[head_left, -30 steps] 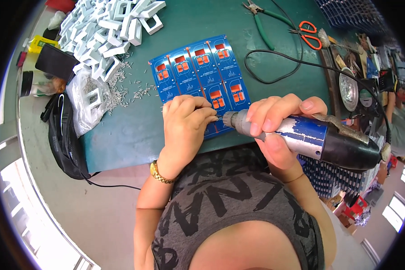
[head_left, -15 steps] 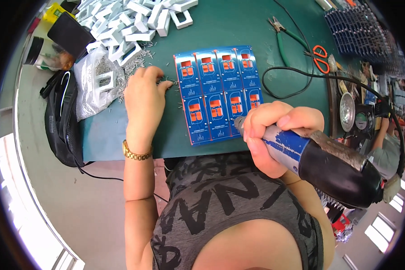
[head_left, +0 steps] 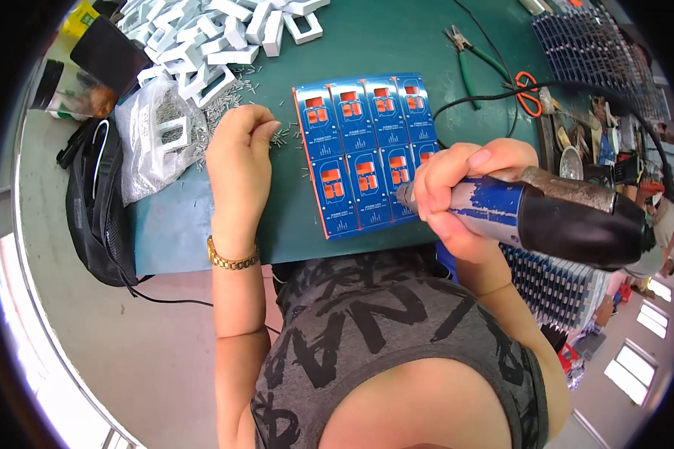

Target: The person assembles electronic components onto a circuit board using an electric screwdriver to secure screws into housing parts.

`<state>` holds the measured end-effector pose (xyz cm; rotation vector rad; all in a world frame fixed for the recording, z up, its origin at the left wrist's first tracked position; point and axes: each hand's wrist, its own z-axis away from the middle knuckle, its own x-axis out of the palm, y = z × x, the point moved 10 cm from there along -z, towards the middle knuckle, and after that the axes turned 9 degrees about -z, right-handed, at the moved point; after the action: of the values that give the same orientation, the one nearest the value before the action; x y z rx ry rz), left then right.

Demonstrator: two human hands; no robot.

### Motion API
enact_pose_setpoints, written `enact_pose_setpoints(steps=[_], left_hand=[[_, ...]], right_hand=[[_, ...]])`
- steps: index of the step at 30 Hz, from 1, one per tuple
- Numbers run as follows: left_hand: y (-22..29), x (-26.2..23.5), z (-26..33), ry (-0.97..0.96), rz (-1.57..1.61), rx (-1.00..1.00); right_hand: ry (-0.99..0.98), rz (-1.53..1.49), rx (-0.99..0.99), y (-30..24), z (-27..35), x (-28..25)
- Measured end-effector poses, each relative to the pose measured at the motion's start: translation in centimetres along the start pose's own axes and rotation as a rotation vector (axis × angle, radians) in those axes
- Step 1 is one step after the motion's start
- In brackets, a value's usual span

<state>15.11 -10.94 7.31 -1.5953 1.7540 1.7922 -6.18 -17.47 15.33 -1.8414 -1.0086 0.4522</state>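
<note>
A blue circuit board panel [head_left: 354, 144] with orange-red cut-outs lies on the green table in front of me. My right hand [head_left: 468, 194] wraps round an electric screwdriver [head_left: 569, 217] with a black rear end and a worn blue and grey body. Its tip points left, at the panel's lower right part; whether it touches cannot be told. My left hand [head_left: 240, 161] is at the panel's left, thumb and fingertips pinched together beside the loose screws [head_left: 240, 88]. Anything in that pinch is too small to make out.
White plastic frames [head_left: 202, 37] are heaped at the back left. Below them lie a clear bag [head_left: 146, 153] of screws and a black pouch [head_left: 93, 209]. Green-handled pliers [head_left: 468, 67], orange-handled scissors [head_left: 528, 93] and the screwdriver's black cable [head_left: 562, 86] are at the right.
My left hand's thumb and fingertips have closed into a pinch. In my right hand the screwdriver has swung closer to level, its rear end rising in the picture. The panel appears slightly further right.
</note>
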Motion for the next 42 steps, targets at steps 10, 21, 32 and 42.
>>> enact_pose_setpoints(steps=[10,21,32,42], left_hand=[[8.3,3.9,3.8,-0.188,0.247,0.281],[12.8,8.0,5.4,-0.214,-0.055,0.431],[13.5,8.1,6.1,-0.192,-0.055,0.5],[12.5,7.7,5.9,-0.295,0.02,0.503]], right_hand=[[0.2,-0.241,-0.209,-2.7,3.5,-4.8],[0.346,-0.161,-0.304,-2.8,6.3,-7.1],[0.336,-0.184,-0.248,-2.3,6.3,-7.6],[0.371,-0.3,-0.242,-1.9,6.2,-7.2]])
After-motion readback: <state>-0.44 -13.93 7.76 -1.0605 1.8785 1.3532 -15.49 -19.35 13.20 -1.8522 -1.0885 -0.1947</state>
